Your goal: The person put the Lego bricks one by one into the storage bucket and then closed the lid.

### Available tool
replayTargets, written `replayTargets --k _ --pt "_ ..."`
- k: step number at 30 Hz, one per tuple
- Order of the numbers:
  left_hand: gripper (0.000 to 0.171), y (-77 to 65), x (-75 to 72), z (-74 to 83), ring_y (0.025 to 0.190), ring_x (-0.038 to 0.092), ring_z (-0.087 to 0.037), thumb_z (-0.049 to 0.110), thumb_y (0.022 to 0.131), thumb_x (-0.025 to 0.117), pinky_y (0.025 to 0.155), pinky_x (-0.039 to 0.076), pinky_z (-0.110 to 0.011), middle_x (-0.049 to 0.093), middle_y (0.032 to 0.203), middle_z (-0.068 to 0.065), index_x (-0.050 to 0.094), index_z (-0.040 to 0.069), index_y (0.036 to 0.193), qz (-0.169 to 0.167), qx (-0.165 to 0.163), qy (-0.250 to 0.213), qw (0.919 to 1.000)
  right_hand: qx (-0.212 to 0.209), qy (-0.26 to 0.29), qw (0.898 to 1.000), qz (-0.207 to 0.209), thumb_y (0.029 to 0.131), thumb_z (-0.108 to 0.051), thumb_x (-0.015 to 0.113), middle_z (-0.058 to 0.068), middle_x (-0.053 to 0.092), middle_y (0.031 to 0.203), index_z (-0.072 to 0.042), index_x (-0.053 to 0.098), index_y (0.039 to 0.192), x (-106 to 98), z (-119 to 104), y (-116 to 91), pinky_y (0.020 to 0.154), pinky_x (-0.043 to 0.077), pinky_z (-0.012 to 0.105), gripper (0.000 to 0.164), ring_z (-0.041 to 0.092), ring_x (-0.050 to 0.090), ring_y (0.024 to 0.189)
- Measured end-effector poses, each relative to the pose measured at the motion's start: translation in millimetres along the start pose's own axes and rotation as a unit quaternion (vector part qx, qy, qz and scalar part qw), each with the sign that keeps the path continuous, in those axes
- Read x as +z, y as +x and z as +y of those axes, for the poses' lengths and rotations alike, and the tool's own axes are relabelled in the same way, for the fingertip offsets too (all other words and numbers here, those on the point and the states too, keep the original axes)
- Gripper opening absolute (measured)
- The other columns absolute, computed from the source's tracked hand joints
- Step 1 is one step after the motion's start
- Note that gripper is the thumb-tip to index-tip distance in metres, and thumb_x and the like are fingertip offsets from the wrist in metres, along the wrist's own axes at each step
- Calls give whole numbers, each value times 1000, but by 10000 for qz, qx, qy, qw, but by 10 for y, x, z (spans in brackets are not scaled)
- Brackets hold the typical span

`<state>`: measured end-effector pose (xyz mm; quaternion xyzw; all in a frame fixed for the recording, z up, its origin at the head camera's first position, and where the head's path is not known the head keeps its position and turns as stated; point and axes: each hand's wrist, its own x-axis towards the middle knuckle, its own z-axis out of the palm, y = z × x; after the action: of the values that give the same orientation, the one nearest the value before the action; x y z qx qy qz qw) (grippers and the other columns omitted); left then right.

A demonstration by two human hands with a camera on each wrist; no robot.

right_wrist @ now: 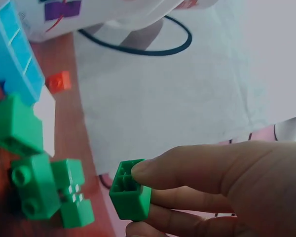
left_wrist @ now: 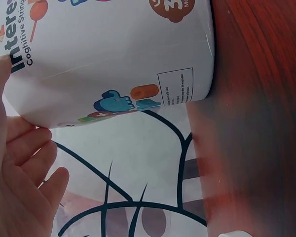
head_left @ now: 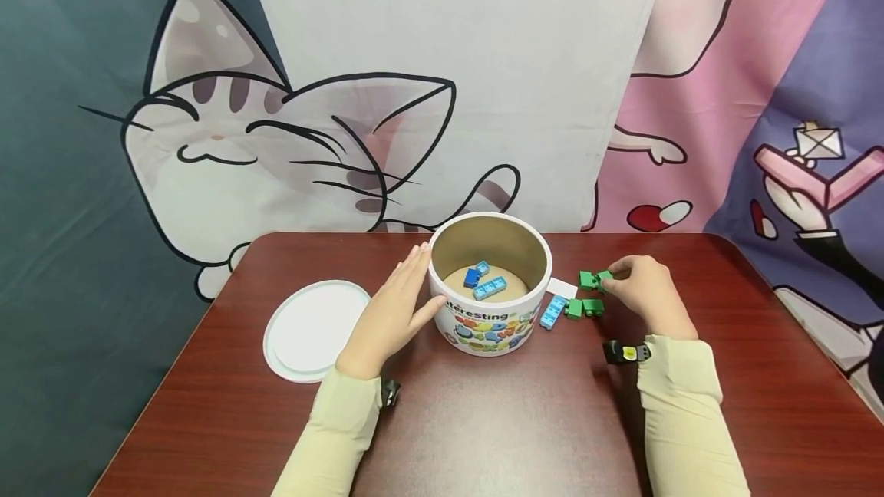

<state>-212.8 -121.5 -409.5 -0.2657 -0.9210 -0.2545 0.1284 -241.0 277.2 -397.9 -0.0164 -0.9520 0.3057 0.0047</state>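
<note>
My left hand (head_left: pixel 390 311) rests with extended fingers against the left side of a round white bucket (head_left: pixel 487 332). In the left wrist view the fingers touch its printed wall. Several blue toy blocks (head_left: pixel 489 288) lie on the bucket's floor. On the right, my right hand (head_left: pixel 648 291) pinches a small green block (right_wrist: pixel 130 190) between thumb and fingers, its hollow side showing in the right wrist view. Other green blocks (right_wrist: pixel 35 186) lie on the table beside that hand. Between them and the bucket is a light-blue block (head_left: pixel 553 312).
A white round lid (head_left: pixel 315 330) lies left of the bucket on the reddish-brown table (head_left: pixel 497 420). Against the bucket's right side is a white flat piece (head_left: pixel 562 287). A small red block (right_wrist: pixel 58 81) shows behind it in the right wrist view. A cartoon-printed cloth (head_left: pixel 449 136) hangs behind.
</note>
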Motion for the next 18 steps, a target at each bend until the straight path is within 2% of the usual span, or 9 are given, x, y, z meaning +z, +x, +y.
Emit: replayTargets --k 6,18 --pt "77 1 2 -3 154 19 -21 40 102 60 125 21 -42 25 166 -10 25 3 160 9 0 1 10000 -193 28 9996 219 92 -17 69 30 68 111 11 67 114 -20 -179 -47 83 54 57 36 45 63 99" --pt "78 2 1 -6 154 20 -21 40 102 61 125 22 -42 26 166 -11 25 3 160 29 42 16 10000 -601 313 9946 789 91 -12 68 25 71 107 7 69 114 -5 -524 -191 88 53 55 30 40 65 98"
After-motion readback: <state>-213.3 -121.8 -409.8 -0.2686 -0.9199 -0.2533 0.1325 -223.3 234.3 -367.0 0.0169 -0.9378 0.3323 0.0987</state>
